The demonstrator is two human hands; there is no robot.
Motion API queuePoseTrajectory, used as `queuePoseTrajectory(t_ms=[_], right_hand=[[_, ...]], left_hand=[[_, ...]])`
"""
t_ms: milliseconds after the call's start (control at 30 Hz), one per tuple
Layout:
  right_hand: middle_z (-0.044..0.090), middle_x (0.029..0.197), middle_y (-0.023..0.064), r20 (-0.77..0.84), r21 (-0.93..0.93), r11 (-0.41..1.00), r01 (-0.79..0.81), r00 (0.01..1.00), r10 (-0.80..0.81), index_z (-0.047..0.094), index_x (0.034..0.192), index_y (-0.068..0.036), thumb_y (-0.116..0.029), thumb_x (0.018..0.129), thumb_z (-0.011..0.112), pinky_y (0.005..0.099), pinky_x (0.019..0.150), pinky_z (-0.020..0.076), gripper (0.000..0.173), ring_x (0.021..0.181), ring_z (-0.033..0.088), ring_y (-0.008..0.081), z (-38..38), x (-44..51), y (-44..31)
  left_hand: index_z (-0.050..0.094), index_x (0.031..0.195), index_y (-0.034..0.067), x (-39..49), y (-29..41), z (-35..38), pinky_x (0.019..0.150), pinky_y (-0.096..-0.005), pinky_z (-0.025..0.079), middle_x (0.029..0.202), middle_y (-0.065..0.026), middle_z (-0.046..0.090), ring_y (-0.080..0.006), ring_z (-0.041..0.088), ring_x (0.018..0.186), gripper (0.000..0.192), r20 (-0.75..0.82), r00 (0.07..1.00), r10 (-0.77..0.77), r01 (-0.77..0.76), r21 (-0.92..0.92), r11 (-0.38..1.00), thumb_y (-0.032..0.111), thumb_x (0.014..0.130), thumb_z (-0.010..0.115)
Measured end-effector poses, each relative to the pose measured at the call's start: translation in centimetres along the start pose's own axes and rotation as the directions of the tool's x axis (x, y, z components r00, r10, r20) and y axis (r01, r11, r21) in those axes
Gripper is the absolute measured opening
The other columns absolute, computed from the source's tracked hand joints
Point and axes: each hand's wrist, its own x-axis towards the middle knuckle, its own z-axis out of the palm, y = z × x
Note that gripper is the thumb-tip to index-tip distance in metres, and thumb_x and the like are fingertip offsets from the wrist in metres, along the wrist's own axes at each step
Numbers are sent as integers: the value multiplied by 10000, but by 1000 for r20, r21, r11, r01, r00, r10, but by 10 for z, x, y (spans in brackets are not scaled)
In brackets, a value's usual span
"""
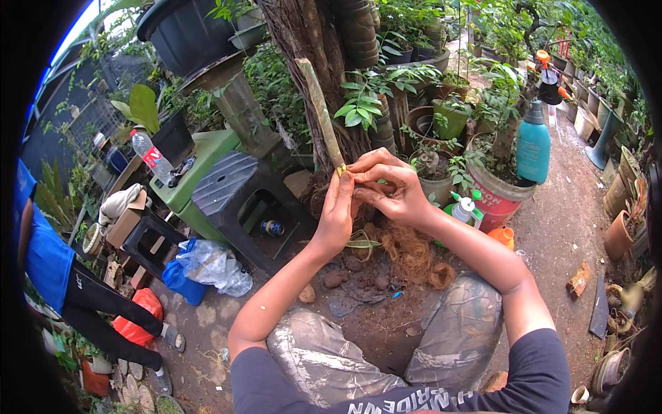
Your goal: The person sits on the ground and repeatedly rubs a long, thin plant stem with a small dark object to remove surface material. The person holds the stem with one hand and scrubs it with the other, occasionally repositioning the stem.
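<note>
A bare woody stem leans up and left from my two hands. Its lower end shows a small yellow-green patch. My left hand grips that lower end, the thumb laid along it. My right hand pinches at the same spot from the right, soil on its fingers; its fingertips partly hide what lies between them. Below my hands are a heap of brown coir fibre and a long green leaf. Dark lumps of soil lie on the ground between my knees.
A black plastic stool and a green one bearing a water bottle stand left. A person in blue is at far left. Rightward are a potted tree's bucket, a teal spray bottle and a brick piece.
</note>
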Motion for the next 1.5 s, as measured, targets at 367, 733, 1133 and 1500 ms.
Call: queuePoseTrajectory(t_ms=[367, 733, 1133, 1500], right_hand=[[694, 1236, 78, 15, -244, 955, 170, 985, -172, 708, 1133, -80, -101, 737, 862, 415, 979, 495, 426, 1161, 616, 280, -8, -4, 5], [642, 1296, 135, 154, -242, 952, 185, 977, -151, 721, 1121, -61, -220, 767, 806, 469, 1003, 443, 398, 1147, 567, 334, -6, -13, -1], [648, 1232, 144, 55, -297, 951, 86, 996, -73, 683, 1183, -37, -126, 876, 691, 442, 975, 437, 320, 1101, 586, 315, -9, -15, 6], [638, 1233, 143, 76, -276, 959, 63, 996, -44, 676, 1199, -27, -189, 986, 570, 421, 983, 430, 288, 1099, 575, 304, -8, -15, 6]], left_hand=[[517, 1268, 30, 10, 2, -22, 982, -409, 515, 1175, -118, 597, -223, 608, 1095, 273, 143, 986, -89, 139, -387, 912, 183, 1072, 404], [317, 622, 171, 12, 19, -34, 467, -279, 232, 558, 25, 314, -97, 299, 476, 476, -282, 937, -206, 125, -280, 952, 334, 986, 577], [545, 1220, 15, 12, 26, -42, 615, -276, 512, 912, -65, 603, -152, 633, 866, 240, 5, 998, -68, 68, -127, 990, 182, 1049, 560], [329, 587, 207, 13, 13, -29, 410, -257, 143, 496, 95, 252, -47, 227, 415, 554, -285, 944, -168, 158, -56, 986, 375, 1004, 653]])
